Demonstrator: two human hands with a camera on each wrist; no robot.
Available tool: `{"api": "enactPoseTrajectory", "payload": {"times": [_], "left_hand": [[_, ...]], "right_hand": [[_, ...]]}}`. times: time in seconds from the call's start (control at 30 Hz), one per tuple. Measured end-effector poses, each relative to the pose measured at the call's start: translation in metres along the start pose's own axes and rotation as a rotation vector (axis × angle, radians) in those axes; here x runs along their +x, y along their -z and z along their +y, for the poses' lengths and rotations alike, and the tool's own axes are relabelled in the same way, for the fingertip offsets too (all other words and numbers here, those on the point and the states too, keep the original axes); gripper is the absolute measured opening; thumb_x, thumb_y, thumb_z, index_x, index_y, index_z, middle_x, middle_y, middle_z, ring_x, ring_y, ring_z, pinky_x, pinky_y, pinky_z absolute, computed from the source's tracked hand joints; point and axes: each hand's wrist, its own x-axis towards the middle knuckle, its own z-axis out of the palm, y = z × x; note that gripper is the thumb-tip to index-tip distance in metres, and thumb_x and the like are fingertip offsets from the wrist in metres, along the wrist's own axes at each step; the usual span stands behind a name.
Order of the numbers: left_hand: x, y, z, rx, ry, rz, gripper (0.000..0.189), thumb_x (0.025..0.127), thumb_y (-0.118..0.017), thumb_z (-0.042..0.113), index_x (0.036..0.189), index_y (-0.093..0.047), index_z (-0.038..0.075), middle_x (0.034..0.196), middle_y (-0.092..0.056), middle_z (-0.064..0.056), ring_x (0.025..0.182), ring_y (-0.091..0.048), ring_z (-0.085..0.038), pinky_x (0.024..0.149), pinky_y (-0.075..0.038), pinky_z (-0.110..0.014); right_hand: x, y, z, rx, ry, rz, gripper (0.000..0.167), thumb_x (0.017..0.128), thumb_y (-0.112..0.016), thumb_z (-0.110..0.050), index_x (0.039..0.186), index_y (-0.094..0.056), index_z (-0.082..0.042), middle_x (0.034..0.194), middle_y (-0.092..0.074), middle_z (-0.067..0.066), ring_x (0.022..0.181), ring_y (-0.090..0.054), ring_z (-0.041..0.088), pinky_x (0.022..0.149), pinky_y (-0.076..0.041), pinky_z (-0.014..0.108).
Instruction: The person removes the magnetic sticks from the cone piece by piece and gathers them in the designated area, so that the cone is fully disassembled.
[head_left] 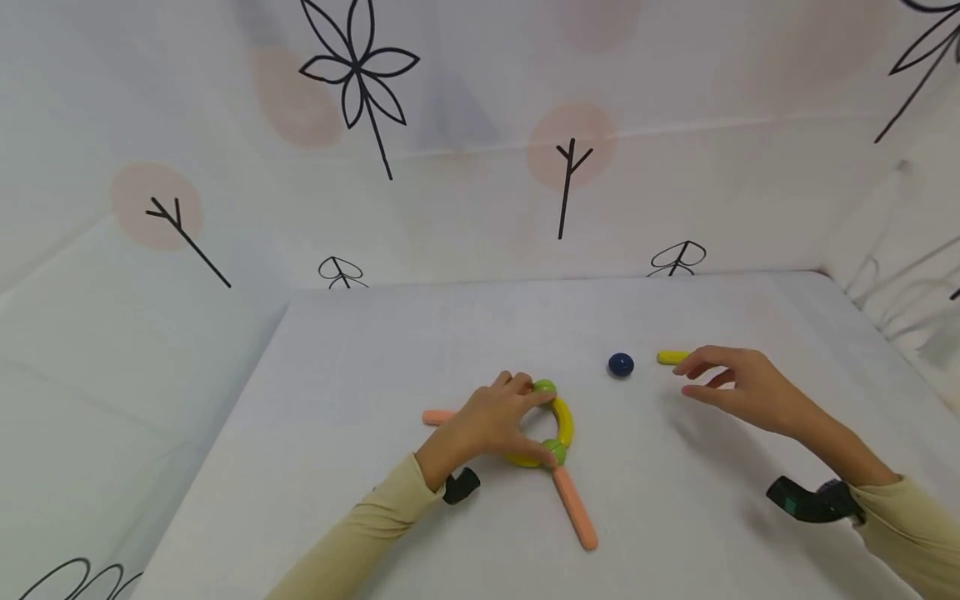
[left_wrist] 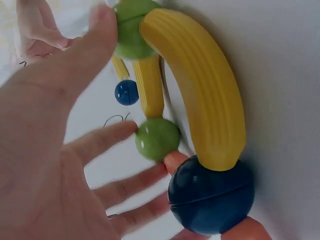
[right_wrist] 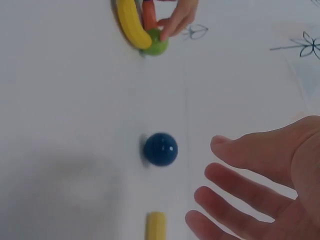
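Note:
My left hand [head_left: 483, 421] grips a ring of joined toy pieces lying on the white surface. Its thumb touches one green ball [left_wrist: 135, 30] and a finger touches another green ball [left_wrist: 158, 139]. Curved yellow rods [head_left: 564, 422] link the balls, a dark blue ball [left_wrist: 211, 195] among them. Two orange rods [head_left: 576, 508] stick outward from the ring. My right hand [head_left: 742, 392] hovers with relaxed fingers and nothing between them, close to a short straight yellow rod [head_left: 670, 357], partly hidden in the head view. A loose dark blue ball [head_left: 621, 364] lies between the hands.
White cloth walls with black plant drawings [head_left: 360, 67] rise behind and at both sides of the white tabletop [head_left: 360, 350]. Each wrist carries a black camera mount [head_left: 813, 500].

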Motion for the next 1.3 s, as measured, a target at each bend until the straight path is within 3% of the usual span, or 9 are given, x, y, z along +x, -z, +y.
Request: {"api": "enactPoseTrajectory", "payload": {"times": [0.2, 0.47, 0.53, 0.73, 0.8, 0.97, 1.1, 1.2, 1.3], "left_hand": [[-0.001, -0.001, 0.0, -0.035, 0.078, 0.032, 0.088, 0.067, -0.066, 0.073, 0.14, -0.046, 0.027, 0.118, -0.045, -0.004, 0.097, -0.04, -0.017, 0.063, -0.042, -0.028], [-0.004, -0.004, -0.003, -0.047, 0.092, 0.078, 0.085, 0.069, -0.07, 0.067, 0.137, -0.048, 0.022, 0.1, -0.04, -0.003, 0.086, -0.038, -0.016, 0.056, -0.037, -0.024], [-0.004, -0.005, -0.003, -0.048, 0.098, 0.085, 0.087, 0.068, -0.07, 0.067, 0.137, -0.049, 0.019, 0.104, -0.041, -0.005, 0.089, -0.039, -0.016, 0.057, -0.038, -0.024], [-0.004, -0.004, 0.002, -0.014, 0.168, 0.081, 0.094, 0.068, -0.069, 0.07, 0.133, -0.049, 0.006, 0.137, -0.038, -0.013, 0.118, -0.041, -0.023, 0.078, -0.049, -0.032], [-0.005, -0.004, 0.004, -0.004, 0.2, 0.08, 0.096, 0.067, -0.068, 0.071, 0.132, -0.048, 0.002, 0.137, -0.038, -0.014, 0.118, -0.042, -0.024, 0.076, -0.052, -0.032], [-0.008, -0.004, 0.004, 0.059, 0.278, 0.119, 0.092, 0.064, -0.063, 0.077, 0.115, -0.055, 0.001, 0.106, -0.048, -0.009, 0.094, -0.047, -0.02, 0.056, -0.048, -0.027], [-0.013, -0.002, 0.004, 0.113, 0.309, 0.135, 0.083, 0.063, -0.062, 0.079, 0.099, -0.056, 0.005, 0.088, -0.044, -0.005, 0.081, -0.044, -0.018, 0.053, -0.042, -0.028], [-0.016, -0.001, 0.003, 0.08, 0.261, 0.111, 0.074, 0.066, -0.066, 0.074, 0.102, -0.058, 0.009, 0.094, -0.048, -0.004, 0.088, -0.046, -0.018, 0.061, -0.043, -0.03], [-0.017, -0.001, 0.001, -0.009, 0.12, 0.078, 0.063, 0.073, -0.069, 0.063, 0.113, -0.06, 0.016, 0.115, -0.051, -0.003, 0.104, -0.047, -0.018, 0.075, -0.045, -0.035]], "right_hand": [[-0.005, -0.012, -0.023, 0.075, 0.061, -0.07, 0.021, 0.079, -0.076, -0.009, 0.098, -0.068, -0.011, 0.098, -0.066, 0.001, 0.084, -0.061, 0.016, 0.068, -0.052, 0.023], [-0.01, -0.028, -0.04, 0.159, 0.06, -0.188, 0.022, 0.081, -0.075, -0.013, 0.101, -0.066, -0.011, 0.096, -0.066, -0.001, 0.084, -0.06, 0.014, 0.068, -0.052, 0.023], [-0.011, -0.034, -0.045, 0.182, 0.052, -0.236, 0.022, 0.083, -0.074, -0.016, 0.102, -0.066, -0.011, 0.097, -0.066, -0.001, 0.085, -0.059, 0.013, 0.068, -0.052, 0.024], [-0.014, -0.056, -0.056, 0.259, 0.016, -0.339, 0.03, 0.083, -0.074, -0.025, 0.106, -0.064, -0.009, 0.099, -0.064, -0.001, 0.084, -0.057, 0.012, 0.065, -0.051, 0.024], [-0.015, -0.062, -0.056, 0.275, 0.017, -0.344, 0.032, 0.082, -0.075, -0.026, 0.106, -0.063, -0.009, 0.098, -0.063, -0.002, 0.082, -0.056, 0.011, 0.062, -0.05, 0.025], [-0.016, -0.073, -0.053, 0.277, 0.036, -0.307, 0.03, 0.08, -0.077, -0.023, 0.103, -0.062, -0.01, 0.092, -0.061, -0.005, 0.077, -0.055, 0.009, 0.058, -0.048, 0.024], [-0.013, -0.078, -0.048, 0.252, 0.041, -0.277, 0.023, 0.079, -0.077, -0.015, 0.098, -0.063, -0.013, 0.086, -0.059, -0.007, 0.073, -0.053, 0.007, 0.058, -0.047, 0.023], [-0.008, -0.081, -0.044, 0.222, 0.036, -0.252, 0.018, 0.08, -0.076, -0.011, 0.094, -0.065, -0.014, 0.082, -0.058, -0.009, 0.071, -0.051, 0.006, 0.058, -0.047, 0.023], [-0.005, -0.083, -0.041, 0.199, 0.033, -0.215, 0.018, 0.079, -0.075, -0.008, 0.091, -0.065, -0.015, 0.08, -0.058, -0.009, 0.071, -0.051, 0.006, 0.058, -0.047, 0.023]]}}
